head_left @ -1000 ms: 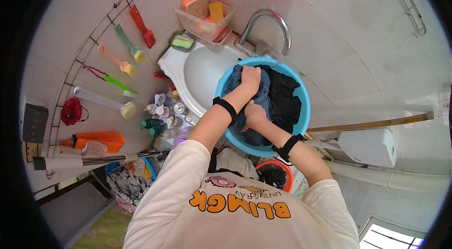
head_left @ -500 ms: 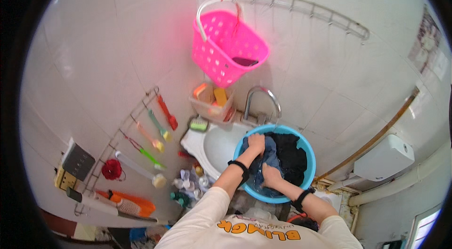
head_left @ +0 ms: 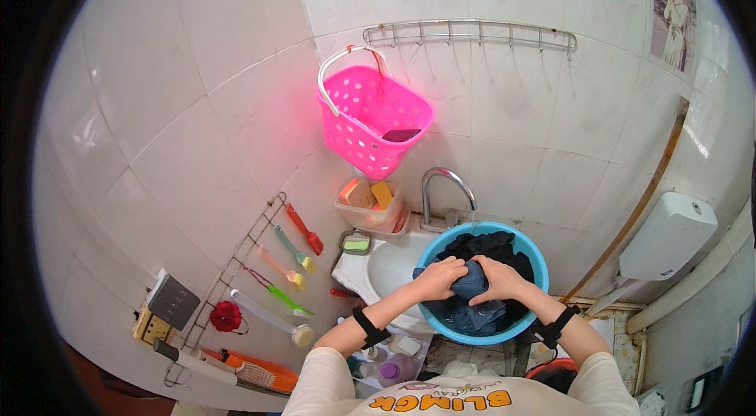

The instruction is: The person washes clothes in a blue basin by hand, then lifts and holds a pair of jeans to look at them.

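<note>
Denim cloth (head_left: 471,284) sits bunched between our hands over the blue basin (head_left: 535,270). Our left hand (head_left: 438,277) and right hand (head_left: 496,279) each curl tight around a fold, knuckles nearly touching. Below them lies more dark laundry (head_left: 482,246). We judge that hard wringing could tip the basin off the white sink (head_left: 376,270) at our left, or splash the bottles (head_left: 391,369) under our left wrist.

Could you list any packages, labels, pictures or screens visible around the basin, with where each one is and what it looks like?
Poster: upper right wall, upright rectangle, a standing figure on a pale ground.
Bottles: below the sink, by the left forearm, small, clear and purple; labels too small to make out.
Socket box: lower left wall, dark grey, squarish.
Shirt print: bottom edge, orange and yellow lettering on white.
No screens in view.
</note>
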Motion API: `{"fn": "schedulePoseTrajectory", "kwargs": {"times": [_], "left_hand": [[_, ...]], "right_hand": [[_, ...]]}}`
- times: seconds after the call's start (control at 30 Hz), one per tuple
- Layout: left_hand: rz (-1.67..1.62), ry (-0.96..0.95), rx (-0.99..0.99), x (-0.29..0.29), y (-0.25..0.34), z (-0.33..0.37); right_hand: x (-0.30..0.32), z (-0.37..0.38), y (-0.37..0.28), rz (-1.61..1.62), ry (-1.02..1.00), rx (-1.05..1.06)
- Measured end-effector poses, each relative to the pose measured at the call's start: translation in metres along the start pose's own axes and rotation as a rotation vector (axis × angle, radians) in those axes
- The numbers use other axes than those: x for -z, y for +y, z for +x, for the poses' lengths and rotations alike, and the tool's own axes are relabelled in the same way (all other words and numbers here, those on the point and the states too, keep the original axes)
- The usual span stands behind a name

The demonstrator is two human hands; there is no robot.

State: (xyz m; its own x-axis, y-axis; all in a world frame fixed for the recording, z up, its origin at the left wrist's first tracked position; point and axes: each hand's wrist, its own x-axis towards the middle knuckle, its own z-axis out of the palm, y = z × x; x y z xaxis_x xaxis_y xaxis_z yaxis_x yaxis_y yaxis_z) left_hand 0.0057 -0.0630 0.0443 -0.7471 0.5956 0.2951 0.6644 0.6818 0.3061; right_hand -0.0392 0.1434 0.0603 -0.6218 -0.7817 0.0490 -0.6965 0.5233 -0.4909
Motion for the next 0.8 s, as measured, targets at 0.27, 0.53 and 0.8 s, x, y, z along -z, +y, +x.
{"fn": "schedulePoseTrajectory", "kwargs": {"times": [0.27, 0.53, 0.8], "left_hand": [[0.013, -0.106, 0.376, -0.007, -0.023, -0.021], [0.281, -0.509, 0.544, -0.067, -0.033, -0.002], [0.209, -0.862, 0.614, -0.078, -0.074, 0.043]], "right_hand": [[-0.033, 0.010, -0.013, -0.416, -0.115, -0.076], [-0.078, 0.031, -0.002, -0.667, -0.431, -0.112], [-0.063, 0.068, 0.060, -0.307, -0.595, -0.152]]}}
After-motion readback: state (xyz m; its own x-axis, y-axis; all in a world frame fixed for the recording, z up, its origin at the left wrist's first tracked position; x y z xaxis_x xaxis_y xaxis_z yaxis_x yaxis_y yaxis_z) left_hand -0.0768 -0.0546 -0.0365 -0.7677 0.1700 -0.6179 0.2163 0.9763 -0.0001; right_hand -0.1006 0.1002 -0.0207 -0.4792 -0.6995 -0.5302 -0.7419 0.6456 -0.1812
